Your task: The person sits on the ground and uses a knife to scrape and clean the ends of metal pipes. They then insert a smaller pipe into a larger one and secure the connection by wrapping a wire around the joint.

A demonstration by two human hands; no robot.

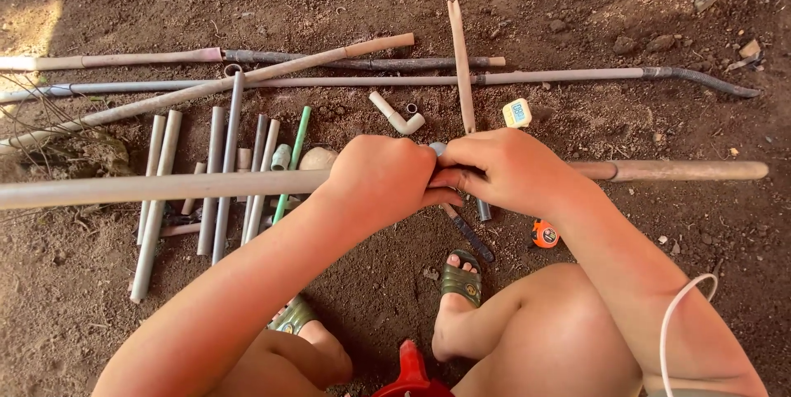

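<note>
Crumbly brown dirt | both hands grip long smooth pipe

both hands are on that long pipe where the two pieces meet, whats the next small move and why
Probably a short push of the two lengths toward each other. The left hand and right hand each close their grip on the long pipe right at the meeting point, where a small grey piece shows between them. The joint itself is hidden, so this is a guess.
</note>
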